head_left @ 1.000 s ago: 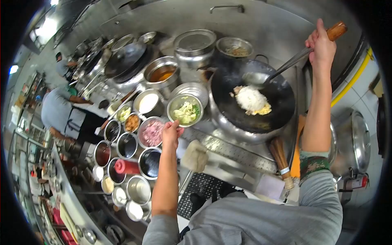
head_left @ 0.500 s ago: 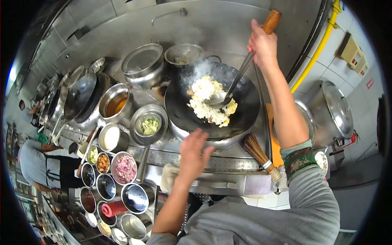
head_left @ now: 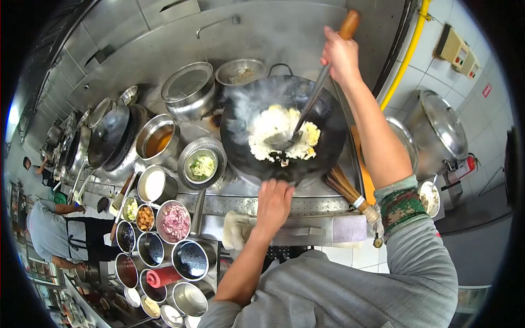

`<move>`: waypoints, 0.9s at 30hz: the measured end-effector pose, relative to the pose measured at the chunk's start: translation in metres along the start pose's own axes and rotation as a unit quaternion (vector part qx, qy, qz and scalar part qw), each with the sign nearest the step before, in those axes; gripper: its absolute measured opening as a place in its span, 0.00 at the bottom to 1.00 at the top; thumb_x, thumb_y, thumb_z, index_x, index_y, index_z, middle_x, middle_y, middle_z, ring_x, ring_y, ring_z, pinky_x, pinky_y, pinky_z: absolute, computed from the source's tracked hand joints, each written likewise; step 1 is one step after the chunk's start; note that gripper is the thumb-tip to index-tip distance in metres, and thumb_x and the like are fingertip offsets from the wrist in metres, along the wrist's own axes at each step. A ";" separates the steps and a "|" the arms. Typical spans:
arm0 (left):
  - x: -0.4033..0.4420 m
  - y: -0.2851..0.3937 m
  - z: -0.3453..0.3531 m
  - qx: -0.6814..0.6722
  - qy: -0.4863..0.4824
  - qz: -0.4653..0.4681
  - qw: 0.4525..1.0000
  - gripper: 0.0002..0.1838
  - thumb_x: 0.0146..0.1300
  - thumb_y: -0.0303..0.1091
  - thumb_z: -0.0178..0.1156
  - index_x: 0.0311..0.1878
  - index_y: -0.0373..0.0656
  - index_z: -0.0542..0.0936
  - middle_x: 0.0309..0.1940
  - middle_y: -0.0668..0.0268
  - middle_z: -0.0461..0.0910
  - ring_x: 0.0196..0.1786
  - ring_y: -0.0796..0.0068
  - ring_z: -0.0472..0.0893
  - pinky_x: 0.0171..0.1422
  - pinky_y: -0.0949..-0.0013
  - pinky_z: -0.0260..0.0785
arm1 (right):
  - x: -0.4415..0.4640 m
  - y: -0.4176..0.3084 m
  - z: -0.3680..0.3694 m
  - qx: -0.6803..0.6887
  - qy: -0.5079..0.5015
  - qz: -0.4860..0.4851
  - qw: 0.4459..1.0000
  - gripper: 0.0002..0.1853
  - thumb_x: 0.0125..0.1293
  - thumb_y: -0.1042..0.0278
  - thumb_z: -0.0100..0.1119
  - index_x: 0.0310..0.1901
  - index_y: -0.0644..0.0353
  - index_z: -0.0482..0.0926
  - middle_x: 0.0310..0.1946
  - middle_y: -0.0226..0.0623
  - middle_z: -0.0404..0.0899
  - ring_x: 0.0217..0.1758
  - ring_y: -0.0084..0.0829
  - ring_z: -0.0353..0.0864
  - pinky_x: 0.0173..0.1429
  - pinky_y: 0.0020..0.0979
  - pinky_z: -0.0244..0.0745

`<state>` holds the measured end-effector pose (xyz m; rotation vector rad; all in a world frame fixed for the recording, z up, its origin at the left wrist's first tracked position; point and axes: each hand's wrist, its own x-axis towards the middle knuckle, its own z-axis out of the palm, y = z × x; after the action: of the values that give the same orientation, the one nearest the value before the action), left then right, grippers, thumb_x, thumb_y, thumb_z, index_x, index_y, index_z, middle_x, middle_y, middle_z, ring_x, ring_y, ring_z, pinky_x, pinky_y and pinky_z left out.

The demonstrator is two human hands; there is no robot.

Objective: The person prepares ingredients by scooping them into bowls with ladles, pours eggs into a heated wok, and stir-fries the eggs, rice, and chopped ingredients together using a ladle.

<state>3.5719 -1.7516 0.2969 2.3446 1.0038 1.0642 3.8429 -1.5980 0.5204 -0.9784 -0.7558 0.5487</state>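
Note:
A black wok holds white rice with yellow egg, and steam rises from it. My right hand is closed round a long-handled ladle, below its wooden end. The ladle's bowl rests in the rice. At the wok's near rim, my left hand is closed with its fingers curled over the edge; what lies under the fingertips is partly hidden. A bamboo brush lies to the right of the wok. A folded cloth lies beside my left forearm.
On the left stand a strainer with a bowl of chopped greens, a pot of brown liquid, sliced meat and several sauce pots. A red bottle lies among them. A large lidded pot stands right. A co-worker is at far left.
My left hand has moved up and right onto the wok's near rim, its fingers now curled. The ladle has shifted down and left in the rice, which is more gathered.

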 end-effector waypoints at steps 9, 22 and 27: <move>0.037 0.029 -0.035 -0.029 0.048 0.015 0.998 0.06 0.63 0.28 0.66 0.40 0.39 0.79 0.35 0.55 0.74 0.43 0.48 0.73 0.48 0.53 0.65 | -0.018 -0.016 0.018 -0.067 0.031 -0.010 0.997 0.15 0.68 0.62 0.65 0.29 0.55 0.70 0.15 0.23 0.62 0.14 0.21 0.60 0.19 0.30 0.59; 0.032 -0.022 0.000 0.027 0.035 0.007 0.999 0.09 0.63 0.34 0.67 0.39 0.40 0.80 0.37 0.58 0.75 0.45 0.50 0.74 0.48 0.51 0.68 | -0.023 -0.063 -0.007 0.039 -0.079 -0.080 0.993 0.21 0.71 0.59 0.63 0.23 0.48 0.63 0.13 0.19 0.57 0.11 0.18 0.54 0.20 0.28 0.55; 0.046 -0.025 0.012 0.042 -0.011 -0.030 0.999 0.08 0.62 0.33 0.67 0.42 0.41 0.82 0.39 0.56 0.78 0.47 0.51 0.76 0.51 0.53 0.69 | -0.019 0.033 -0.006 0.062 -0.083 -0.017 0.994 0.19 0.70 0.61 0.65 0.26 0.50 0.65 0.12 0.21 0.58 0.09 0.19 0.55 0.16 0.28 0.54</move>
<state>3.5907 -1.7017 0.2976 2.3710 1.1239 0.9890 3.8329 -1.5996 0.4835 -0.8096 -0.8739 0.6444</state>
